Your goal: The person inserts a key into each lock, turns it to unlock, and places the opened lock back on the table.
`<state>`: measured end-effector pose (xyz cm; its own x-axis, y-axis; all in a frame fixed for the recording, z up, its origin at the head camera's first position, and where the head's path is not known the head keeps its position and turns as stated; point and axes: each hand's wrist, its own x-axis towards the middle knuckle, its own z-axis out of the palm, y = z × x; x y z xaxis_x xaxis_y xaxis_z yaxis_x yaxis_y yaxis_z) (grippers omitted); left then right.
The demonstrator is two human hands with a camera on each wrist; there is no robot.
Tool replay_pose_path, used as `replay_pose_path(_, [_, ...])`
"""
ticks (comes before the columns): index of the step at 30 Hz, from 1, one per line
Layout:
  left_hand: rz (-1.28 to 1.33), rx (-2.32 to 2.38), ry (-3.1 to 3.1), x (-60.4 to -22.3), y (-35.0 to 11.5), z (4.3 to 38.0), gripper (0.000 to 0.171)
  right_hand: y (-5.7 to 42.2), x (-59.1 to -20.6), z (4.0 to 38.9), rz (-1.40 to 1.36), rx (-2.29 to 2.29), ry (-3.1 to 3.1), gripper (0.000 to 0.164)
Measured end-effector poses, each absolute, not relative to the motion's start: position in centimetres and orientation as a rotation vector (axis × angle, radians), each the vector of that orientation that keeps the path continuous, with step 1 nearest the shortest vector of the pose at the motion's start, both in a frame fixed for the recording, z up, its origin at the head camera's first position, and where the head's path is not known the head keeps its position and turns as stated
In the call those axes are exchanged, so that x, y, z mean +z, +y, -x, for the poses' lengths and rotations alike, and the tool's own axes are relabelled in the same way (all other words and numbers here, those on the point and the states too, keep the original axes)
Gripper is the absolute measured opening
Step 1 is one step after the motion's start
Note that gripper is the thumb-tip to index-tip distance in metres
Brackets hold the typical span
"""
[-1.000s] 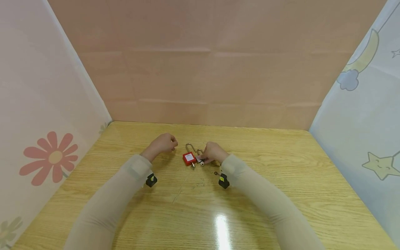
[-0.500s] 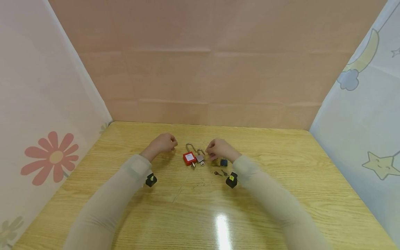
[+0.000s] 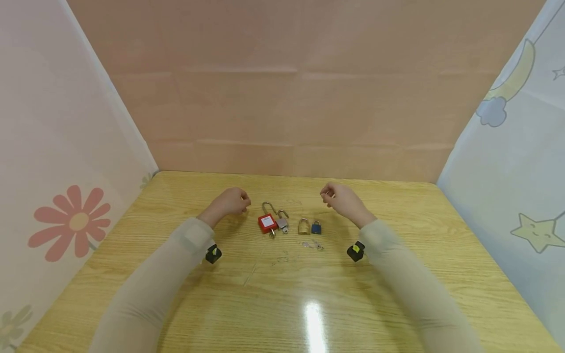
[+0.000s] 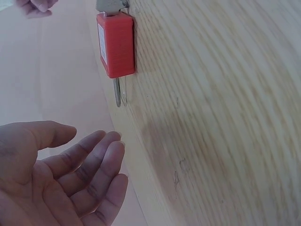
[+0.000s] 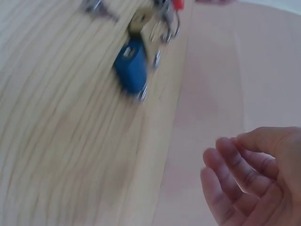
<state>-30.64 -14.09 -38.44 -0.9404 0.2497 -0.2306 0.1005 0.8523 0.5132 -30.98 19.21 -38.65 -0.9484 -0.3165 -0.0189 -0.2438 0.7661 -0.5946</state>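
Note:
My left hand (image 3: 231,201) hovers left of the padlocks, its fingers loosely bent around nothing, as the left wrist view shows. Closest to it lies a red padlock (image 3: 267,223) with a white label, its long shackle swung out and a key in its base. Beside that is a small silver padlock (image 3: 282,223), shackle open, also with a key inserted. A brass padlock (image 3: 303,228) and a blue padlock (image 3: 316,228) follow to the right, shackles closed. My right hand (image 3: 346,198) is held up beyond the blue padlock, fingers relaxed and holding nothing in the right wrist view (image 5: 249,174).
Loose keys (image 3: 312,244) lie on the wooden table (image 3: 282,304) in front of the brass and blue padlocks. A pink backdrop (image 3: 291,98) stands along the far edge, with patterned panels on the left and right sides.
My right hand has left the silver padlock and moved right and away past the brass and blue padlocks, uncovering them and the loose keys. The left hand stays in place.

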Motion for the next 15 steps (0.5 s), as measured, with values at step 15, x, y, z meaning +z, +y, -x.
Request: replay_pose_path(15, [-0.27, 0.674, 2.771, -38.3, -13.8, 30.3, 0.032, 22.4, -40.8, 31.7, 0.329, -0.606, 2.917, 0.025])
